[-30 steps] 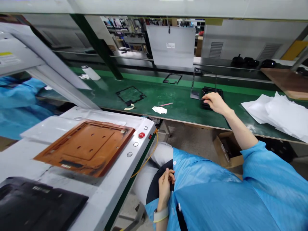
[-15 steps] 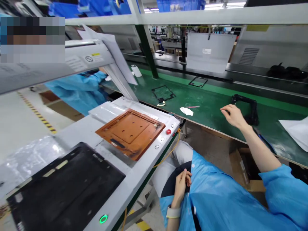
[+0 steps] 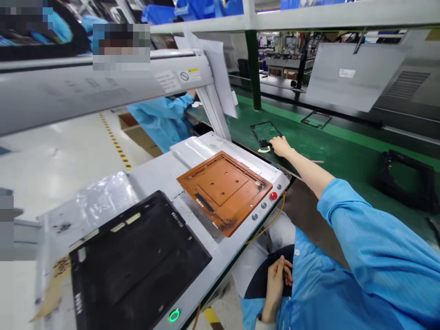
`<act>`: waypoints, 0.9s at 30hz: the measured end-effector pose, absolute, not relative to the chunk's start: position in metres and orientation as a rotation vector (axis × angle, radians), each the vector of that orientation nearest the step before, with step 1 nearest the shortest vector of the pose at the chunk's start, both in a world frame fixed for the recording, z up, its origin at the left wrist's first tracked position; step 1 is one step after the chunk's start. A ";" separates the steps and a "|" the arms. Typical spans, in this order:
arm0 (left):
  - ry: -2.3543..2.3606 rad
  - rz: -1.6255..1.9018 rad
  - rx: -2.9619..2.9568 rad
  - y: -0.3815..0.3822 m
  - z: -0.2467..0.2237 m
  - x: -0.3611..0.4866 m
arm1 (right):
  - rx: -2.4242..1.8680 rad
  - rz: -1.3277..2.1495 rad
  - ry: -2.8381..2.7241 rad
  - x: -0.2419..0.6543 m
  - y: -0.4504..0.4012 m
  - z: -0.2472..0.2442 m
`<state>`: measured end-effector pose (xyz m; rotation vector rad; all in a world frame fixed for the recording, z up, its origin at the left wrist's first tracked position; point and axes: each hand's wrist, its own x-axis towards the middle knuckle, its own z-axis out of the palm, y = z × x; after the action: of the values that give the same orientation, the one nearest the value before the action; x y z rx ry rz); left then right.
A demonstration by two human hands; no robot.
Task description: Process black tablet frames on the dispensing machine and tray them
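Observation:
My right hand (image 3: 281, 146) reaches across the green bench, its fingers bent over the near right corner of a thin black frame (image 3: 260, 134). The frame lies flat, and its corner is partly hidden under the fingers. Close to the fingertips is a small curved cream strip (image 3: 264, 150). My left hand (image 3: 277, 277) rests in my lap with its fingers curled in, and nothing shows in it. Left of me, an orange fixture plate (image 3: 225, 192) and a large black plate (image 3: 137, 270) sit on the white machine (image 3: 215, 256).
Another thin black frame (image 3: 316, 120) lies farther back, and a thicker black frame (image 3: 409, 181) to the right. A grey machine arm (image 3: 137, 82) spans the left side. A green post (image 3: 253, 73) rises behind the bench. Beyond the machine is a co-worker's blue sleeve (image 3: 165, 119).
My right hand has moved left across the bench from near the thick black frame to the thin one. The view has turned left. My left hand stays in my lap.

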<state>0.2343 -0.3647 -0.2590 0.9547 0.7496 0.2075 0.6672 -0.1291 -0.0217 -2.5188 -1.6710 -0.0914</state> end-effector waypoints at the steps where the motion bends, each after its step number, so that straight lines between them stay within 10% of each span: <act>1: 0.754 0.216 0.946 -0.365 -0.259 0.234 | -2.534 -0.091 -1.683 0.671 -0.126 -0.021; 15: 0.701 0.203 1.023 -0.364 -0.251 0.230 | -2.522 0.147 -1.590 0.691 -0.230 0.028; 27: 0.677 0.087 1.142 -0.373 -0.246 0.250 | -1.815 -0.315 -2.080 0.553 -0.371 0.090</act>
<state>0.2504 -0.3729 -0.2455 1.1423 0.6772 0.0870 0.5532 -0.3713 0.0897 -1.8149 -2.0795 -0.3147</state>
